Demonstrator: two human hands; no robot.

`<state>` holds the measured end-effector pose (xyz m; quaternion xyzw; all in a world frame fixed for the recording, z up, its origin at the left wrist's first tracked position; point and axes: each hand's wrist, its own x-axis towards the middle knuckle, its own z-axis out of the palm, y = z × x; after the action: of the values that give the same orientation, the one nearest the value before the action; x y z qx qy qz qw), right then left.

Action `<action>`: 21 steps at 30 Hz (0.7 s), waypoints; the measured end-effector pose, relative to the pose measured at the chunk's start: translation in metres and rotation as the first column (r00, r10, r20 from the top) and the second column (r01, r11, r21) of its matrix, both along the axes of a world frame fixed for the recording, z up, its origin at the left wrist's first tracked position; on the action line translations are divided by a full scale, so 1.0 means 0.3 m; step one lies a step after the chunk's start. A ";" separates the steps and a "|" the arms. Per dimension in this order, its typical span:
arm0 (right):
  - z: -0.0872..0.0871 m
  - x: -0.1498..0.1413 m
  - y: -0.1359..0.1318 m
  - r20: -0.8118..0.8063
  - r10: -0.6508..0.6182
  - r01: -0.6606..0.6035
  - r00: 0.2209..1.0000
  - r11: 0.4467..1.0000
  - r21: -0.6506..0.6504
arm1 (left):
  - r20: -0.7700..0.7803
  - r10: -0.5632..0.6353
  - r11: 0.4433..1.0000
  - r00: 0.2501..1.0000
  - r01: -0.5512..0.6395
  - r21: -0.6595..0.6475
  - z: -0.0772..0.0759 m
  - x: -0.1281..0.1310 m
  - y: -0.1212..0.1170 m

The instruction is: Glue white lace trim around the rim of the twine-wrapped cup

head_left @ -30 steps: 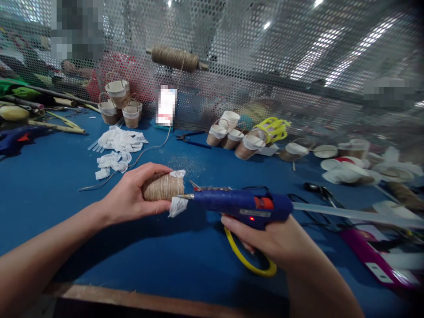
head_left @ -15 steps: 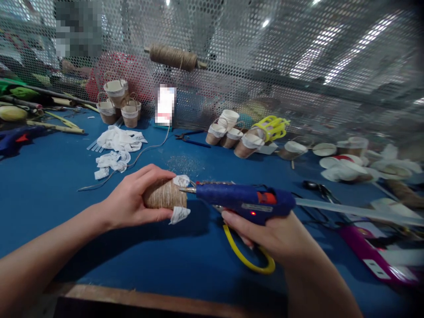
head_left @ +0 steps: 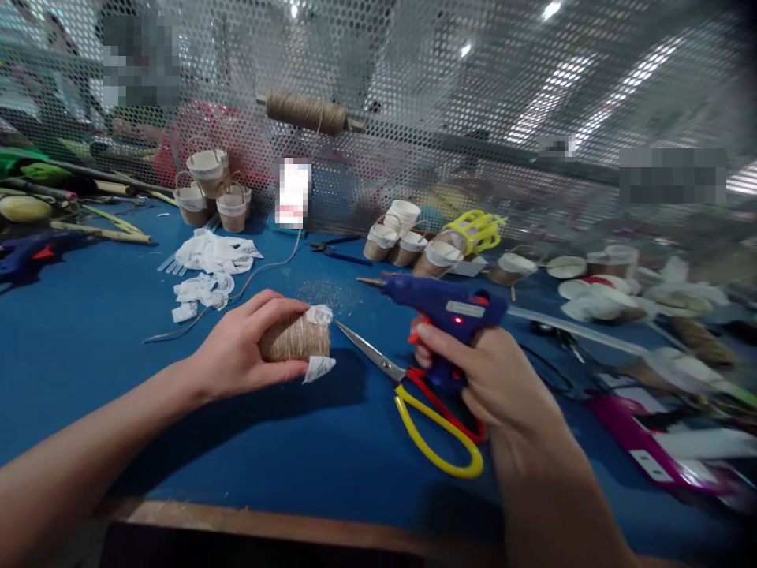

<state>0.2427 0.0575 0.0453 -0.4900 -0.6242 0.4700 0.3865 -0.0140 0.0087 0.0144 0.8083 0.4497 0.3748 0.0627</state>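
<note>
My left hand (head_left: 242, 347) is wrapped round a small twine-wound cup (head_left: 296, 339), tilted on its side. White lace trim (head_left: 320, 368) hangs loose from its right-hand rim. In my right hand (head_left: 490, 367) is a blue hot glue gun (head_left: 434, 300), its red light on and a clear glue stick (head_left: 573, 327) trailing from the back. The gun's metal nozzle points left, above and apart from the cup. Scissors (head_left: 387, 367) with one yellow and one red handle lie on the blue table between the cup and my right hand.
Crumpled white lace (head_left: 216, 252) lies behind my left hand. Twine-wrapped cups (head_left: 232, 211) stand at the back left, with more cups (head_left: 408, 248) at centre right. Pliers (head_left: 337, 251) lie near a propped phone (head_left: 293, 193). A purple power strip (head_left: 632, 442) lies right. A twine spool (head_left: 306, 112) hangs on the mesh.
The glue gun has moved up and to the right, its nozzle leaving the cup's rim. More of the scissors now shows. The left hand still holds the cup.
</note>
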 end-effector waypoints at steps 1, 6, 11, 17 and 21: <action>-0.013 0.005 0.025 0.005 -0.074 0.074 0.997 0.997 0.026 | -0.005 -0.001 1.000 1.000 0.001 0.013 -0.002 0.001 0.000; -0.070 0.017 0.129 0.335 -0.223 0.225 0.915 0.974 0.032 | 0.011 -0.019 0.995 1.000 0.018 0.093 -0.003 0.003 -0.005; -0.116 0.018 0.194 0.453 -0.243 0.268 0.857 0.963 0.010 | 0.020 -0.040 0.991 0.999 0.037 0.131 0.001 0.003 -0.012; -0.164 0.022 0.240 0.593 -0.258 0.253 0.763 0.963 0.092 | 0.037 -0.044 0.986 0.998 0.037 0.161 -0.003 0.001 -0.012; -0.143 0.008 0.227 0.669 -0.298 0.220 0.681 0.955 0.202 | 0.070 -0.037 0.992 0.997 0.028 0.123 -0.004 0.001 -0.012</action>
<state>0.2450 0.1256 0.0025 -0.6920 -0.6711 0.1598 0.2126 -0.0135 0.0052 0.0133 0.8037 0.4101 0.4296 0.0358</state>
